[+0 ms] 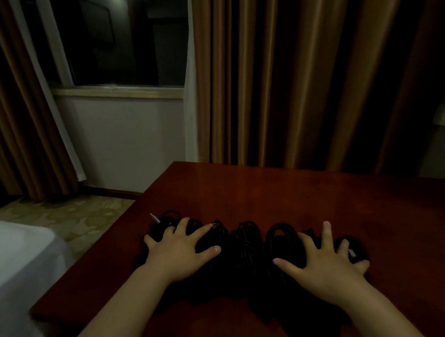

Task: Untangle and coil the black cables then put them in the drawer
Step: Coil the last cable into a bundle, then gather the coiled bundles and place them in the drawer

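Note:
A heap of black cables [248, 248] lies across the near part of a dark red wooden table [310, 196]. My left hand [181, 252] rests flat on the left end of the heap, fingers spread. On the right end lies my right hand [325, 263], also spread, its fingers straight over the loops. A light-tipped plug [155, 217] sticks out of the cables at the far left. No drawer shows in the view.
Brown curtains [275, 72] hang behind the table, and a dark window [125, 38] is at the upper left. A white bed corner [14, 261] stands left of the table, with patterned carpet [82, 217] between them.

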`<state>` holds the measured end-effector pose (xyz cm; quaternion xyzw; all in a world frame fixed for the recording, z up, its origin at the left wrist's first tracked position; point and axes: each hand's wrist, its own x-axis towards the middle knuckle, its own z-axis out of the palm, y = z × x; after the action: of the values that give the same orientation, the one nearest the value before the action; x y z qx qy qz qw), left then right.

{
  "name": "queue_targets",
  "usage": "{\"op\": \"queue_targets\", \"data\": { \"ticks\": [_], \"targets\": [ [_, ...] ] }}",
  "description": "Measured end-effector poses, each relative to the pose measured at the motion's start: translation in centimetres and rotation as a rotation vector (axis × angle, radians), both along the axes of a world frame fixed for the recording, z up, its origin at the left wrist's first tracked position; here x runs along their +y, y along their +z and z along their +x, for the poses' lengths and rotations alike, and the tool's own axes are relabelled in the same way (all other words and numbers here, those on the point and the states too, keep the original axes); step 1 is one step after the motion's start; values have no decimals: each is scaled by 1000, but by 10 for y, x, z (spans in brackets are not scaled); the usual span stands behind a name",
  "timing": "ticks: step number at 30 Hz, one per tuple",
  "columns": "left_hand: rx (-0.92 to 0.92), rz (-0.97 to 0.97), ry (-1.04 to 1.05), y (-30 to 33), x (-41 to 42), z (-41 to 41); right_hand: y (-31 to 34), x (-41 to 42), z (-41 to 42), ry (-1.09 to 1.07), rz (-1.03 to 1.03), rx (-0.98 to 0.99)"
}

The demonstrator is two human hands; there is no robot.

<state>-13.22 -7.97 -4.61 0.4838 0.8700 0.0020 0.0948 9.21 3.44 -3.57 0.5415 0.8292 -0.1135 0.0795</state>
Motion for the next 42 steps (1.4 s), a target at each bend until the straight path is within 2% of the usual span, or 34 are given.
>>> {"op": "queue_targets", "data": {
  "ticks": [2, 4, 7, 9, 13, 16, 20, 23, 27, 32, 34, 38, 40, 42],
  "targets": [
    [-61, 194, 34, 1, -4, 1, -1, -3, 5, 0, 43, 47],
    [-166, 503, 100, 1, -12, 6, -3, -10, 12, -3, 120, 123],
    [-191, 951, 192, -13, -46, 31, -16, -30, 27, -2, 228, 313],
    [-239, 1079, 314, -35, -79, 61, -26, -46, 34, 12, 300, 427],
    [-463, 986, 479, -79, -112, 100, -40, -64, 34, -4, 363, 645],
    [-600, 938, 592, -85, -110, 112, -40, -72, 31, 7, 403, 770],
    [-800, 807, 643, -100, -103, 140, -40, -92, 32, 69, 417, 938],
    [-701, 811, 609, -109, -98, 158, -57, -119, 38, 177, 445, 1020],
    [-607, 768, 622, -106, -96, 164, -85, -151, 45, 352, 401, 965],
    [-470, 630, 430, -98, -108, 153, -92, -161, 48, 370, 250, 823],
    [-487, 618, 405, -95, -115, 153, -88, -162, 47, 411, 228, 759],
    [-537, 547, 365, -88, -140, 156, -80, -173, 40, 493, 254, 474],
    [-398, 425, 277, -81, -156, 154, -75, -178, 38, 535, 255, 399],
    [-203, 459, 231, -69, -172, 149, -68, -180, 38, 560, 175, 393]
  ]
}}
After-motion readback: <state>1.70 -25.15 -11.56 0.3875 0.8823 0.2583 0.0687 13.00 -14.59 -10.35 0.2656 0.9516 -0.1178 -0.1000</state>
